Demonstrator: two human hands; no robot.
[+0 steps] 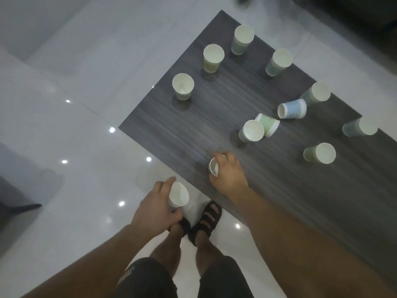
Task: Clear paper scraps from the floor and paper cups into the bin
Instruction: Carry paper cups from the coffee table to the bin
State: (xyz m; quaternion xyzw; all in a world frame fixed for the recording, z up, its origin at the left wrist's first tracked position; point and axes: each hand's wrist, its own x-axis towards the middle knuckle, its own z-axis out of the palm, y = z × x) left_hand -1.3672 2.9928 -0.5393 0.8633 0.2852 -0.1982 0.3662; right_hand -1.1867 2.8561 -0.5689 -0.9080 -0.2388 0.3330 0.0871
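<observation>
At six o'clock the left hand (155, 209) grips a paper cup (178, 195) by its wall, over the floor (75, 147). Toward one o'clock, the right hand (228, 176) curls round a second cup (214, 167) at the table (214, 115) edge. Squeezing either wall could crush it. At two o'clock a blue cup (293, 108) lies tipped; a brushing forearm could roll it off. No bin shows.

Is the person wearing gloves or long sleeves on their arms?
No. The left hand and right hand are bare: no gloves, rings or watch, and no sleeves show above them. The person wears dark shorts and dark strappy sandals.
</observation>
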